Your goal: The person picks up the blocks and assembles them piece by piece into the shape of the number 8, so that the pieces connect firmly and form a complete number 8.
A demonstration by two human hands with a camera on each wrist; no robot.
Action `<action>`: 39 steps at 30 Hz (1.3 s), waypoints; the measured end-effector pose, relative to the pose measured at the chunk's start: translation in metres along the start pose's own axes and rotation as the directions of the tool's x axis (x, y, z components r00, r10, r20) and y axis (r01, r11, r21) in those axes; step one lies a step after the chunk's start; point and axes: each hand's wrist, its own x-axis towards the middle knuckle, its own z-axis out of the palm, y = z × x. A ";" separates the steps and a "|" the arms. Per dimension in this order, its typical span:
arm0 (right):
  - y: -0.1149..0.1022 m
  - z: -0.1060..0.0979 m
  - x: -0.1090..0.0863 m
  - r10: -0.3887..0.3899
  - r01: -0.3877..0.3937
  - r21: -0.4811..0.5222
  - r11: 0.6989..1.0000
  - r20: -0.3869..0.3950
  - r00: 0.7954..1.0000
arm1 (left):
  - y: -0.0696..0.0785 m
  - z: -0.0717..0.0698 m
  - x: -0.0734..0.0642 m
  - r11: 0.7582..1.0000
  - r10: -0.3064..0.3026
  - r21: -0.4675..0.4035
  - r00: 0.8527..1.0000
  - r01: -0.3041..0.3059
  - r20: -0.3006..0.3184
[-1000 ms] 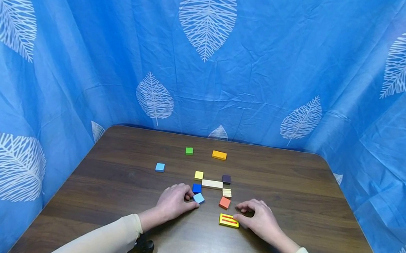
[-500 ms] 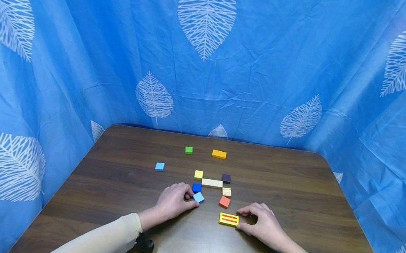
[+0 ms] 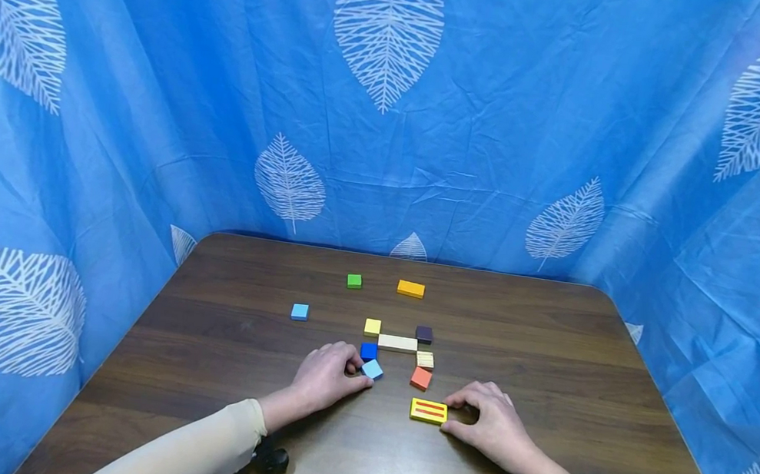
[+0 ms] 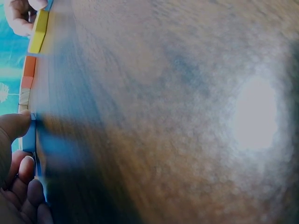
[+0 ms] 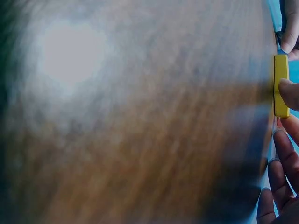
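Observation:
My left hand (image 3: 329, 377) pinches a light blue square block (image 3: 372, 370) between thumb and fingers; the block sits turned at an angle, its corner close to a dark blue block (image 3: 369, 351). In the left wrist view the thumb lies on one end of that light blue block (image 4: 29, 137). A yellow rectangular block with red stripes (image 3: 429, 411) lies flat on the table, and my right hand (image 3: 489, 425) grips its right end with thumb and index finger. The right wrist view has the thumb against the side of this yellow block (image 5: 281, 88), the other fingers loosely bent.
Beyond the hands, a yellow block (image 3: 373, 327), a long cream block (image 3: 398, 344), a dark purple block (image 3: 424, 335), a striped wooden block (image 3: 425, 360) and an orange-red block (image 3: 421, 379) form a group. Farther off lie light blue (image 3: 299, 312), green (image 3: 354, 281) and orange (image 3: 411, 289) blocks.
My right hand has shifted slightly right and nearer me, from the striped yellow block's top right corner to its right end. The left hand stays on the light blue block.

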 end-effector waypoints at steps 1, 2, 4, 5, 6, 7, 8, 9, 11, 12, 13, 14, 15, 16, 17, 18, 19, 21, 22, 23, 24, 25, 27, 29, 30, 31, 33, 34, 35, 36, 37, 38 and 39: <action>0.000 0.001 0.000 -0.002 0.002 -0.001 1.000 -0.002 1.000 | 0.000 0.000 0.000 1.000 0.000 0.000 1.000 0.000 -0.001; 0.000 0.001 0.000 -0.006 0.006 -0.002 1.000 -0.009 1.000 | 0.000 0.000 0.000 1.000 0.000 0.000 1.000 0.000 -0.001; -0.001 0.003 0.000 -0.016 0.016 -0.005 1.000 -0.025 1.000 | 0.000 0.000 0.000 1.000 0.001 0.000 1.000 -0.001 -0.001; -0.001 0.003 0.000 -0.021 0.020 -0.004 1.000 -0.035 0.999 | 0.000 0.000 0.000 1.000 0.001 -0.001 1.000 -0.001 -0.002; -0.001 0.004 0.000 -0.029 0.029 -0.004 1.000 -0.047 0.998 | 0.000 0.000 0.000 1.000 0.001 -0.003 1.000 -0.001 -0.002; -0.001 0.006 0.001 -0.034 0.034 -0.006 0.999 -0.059 0.998 | 0.000 0.000 0.000 1.000 0.000 -0.004 1.000 0.000 0.000; -0.001 0.006 0.001 -0.040 0.039 -0.008 0.999 -0.070 0.997 | 0.001 0.000 0.000 1.000 -0.002 -0.005 1.000 0.002 0.001; -0.002 0.007 0.002 -0.044 0.043 -0.009 0.999 -0.080 0.996 | 0.001 0.000 0.000 1.000 -0.003 -0.006 1.000 0.003 0.002; -0.003 0.009 0.003 -0.050 0.049 -0.009 0.999 -0.095 0.994 | 0.001 0.000 0.000 1.000 -0.007 -0.008 1.000 0.007 0.004; -0.004 0.009 0.003 -0.053 0.052 -0.009 0.999 -0.100 0.994 | 0.001 0.000 0.000 1.000 -0.010 -0.008 1.000 0.010 0.005; -0.006 0.010 0.004 -0.055 0.055 -0.008 0.998 -0.103 0.993 | 0.001 0.000 0.000 1.000 -0.012 -0.008 1.000 0.012 0.004; -0.007 0.010 0.004 -0.059 0.058 -0.007 0.998 -0.106 0.993 | 0.001 0.001 0.000 1.000 -0.008 -0.005 1.000 0.008 0.001; -0.008 0.010 0.005 -0.061 0.061 -0.006 0.998 -0.107 0.992 | 0.001 0.001 0.000 1.000 -0.005 -0.002 1.000 0.005 -0.003; -0.010 0.011 0.006 -0.064 0.064 -0.006 0.998 -0.107 0.992 | 0.001 0.001 0.000 1.000 0.000 0.002 1.000 0.000 -0.007; -0.012 0.011 0.006 -0.069 0.069 -0.007 0.998 -0.105 0.992 | 0.001 0.001 0.000 1.000 0.004 0.006 1.000 -0.004 -0.012; -0.013 0.011 0.007 -0.071 0.071 -0.007 0.997 -0.102 0.992 | 0.000 0.001 0.000 1.000 0.008 0.009 1.000 -0.008 -0.018; -0.015 0.012 0.008 -0.071 0.070 -0.010 0.997 -0.098 0.993 | 0.000 0.002 0.000 1.000 0.013 0.013 1.000 -0.013 -0.024; -0.018 0.013 0.011 -0.068 0.067 -0.016 0.998 -0.087 0.994 | 0.000 0.002 0.001 1.000 0.020 0.014 0.999 -0.019 -0.030; -0.020 0.013 0.013 -0.065 0.064 -0.017 0.998 -0.081 0.995 | 0.000 0.002 0.001 1.000 0.021 0.013 0.999 -0.020 -0.033; -0.022 0.014 0.014 -0.061 0.060 -0.020 0.998 -0.073 0.995 | 0.000 0.002 0.001 1.000 0.020 0.011 0.999 -0.020 -0.034; -0.024 0.014 0.016 -0.054 0.052 -0.025 0.998 -0.066 0.996 | 0.000 0.002 0.001 1.000 0.021 0.011 0.999 -0.020 -0.035; -0.026 0.015 0.018 -0.048 0.047 -0.030 0.998 -0.060 0.997 | 0.000 0.002 0.001 1.000 0.022 0.010 0.999 -0.022 -0.036; -0.030 0.015 0.022 -0.037 0.036 -0.032 0.999 -0.048 0.998 | 0.000 0.002 0.001 1.000 0.022 0.009 0.999 -0.022 -0.036; -0.034 0.016 0.026 -0.031 0.030 -0.034 0.999 -0.035 0.999 | -0.001 0.001 0.001 1.000 0.023 0.011 0.999 -0.022 -0.036; -0.036 0.017 0.028 -0.030 0.029 -0.036 0.999 -0.030 0.999 | -0.001 0.001 0.001 1.000 0.024 0.012 0.999 -0.023 -0.035; -0.038 0.017 0.030 -0.032 0.031 -0.037 0.999 -0.027 0.999 | -0.001 0.001 0.001 1.000 0.024 0.012 0.999 -0.024 -0.035; -0.041 0.018 0.032 -0.039 0.038 -0.045 0.998 -0.024 0.999 | -0.001 0.001 0.000 1.000 0.024 0.012 0.999 -0.024 -0.034; -0.043 0.019 0.034 -0.046 0.045 -0.051 0.998 -0.026 0.999 | -0.001 0.001 0.001 1.000 0.025 0.011 0.999 -0.024 -0.033; -0.044 0.020 0.035 -0.052 0.050 -0.059 0.997 -0.029 0.998 | -0.001 0.001 0.000 1.000 0.025 0.010 0.999 -0.025 -0.033; -0.044 0.021 0.035 -0.060 0.058 -0.067 0.996 -0.035 0.998 | -0.001 0.001 0.000 1.000 0.025 0.009 0.999 -0.025 -0.033; -0.045 0.021 0.036 -0.069 0.066 -0.072 0.995 -0.043 0.997 | -0.001 0.001 0.000 1.000 0.025 0.008 0.999 -0.025 -0.032; -0.046 0.022 0.036 -0.075 0.071 -0.079 0.994 -0.047 0.996 | -0.002 0.001 0.000 1.000 0.025 0.007 0.999 -0.025 -0.032; -0.046 0.023 0.037 -0.083 0.078 -0.088 0.993 -0.053 0.995 | -0.002 0.001 0.000 1.000 0.026 0.007 0.999 -0.026 -0.031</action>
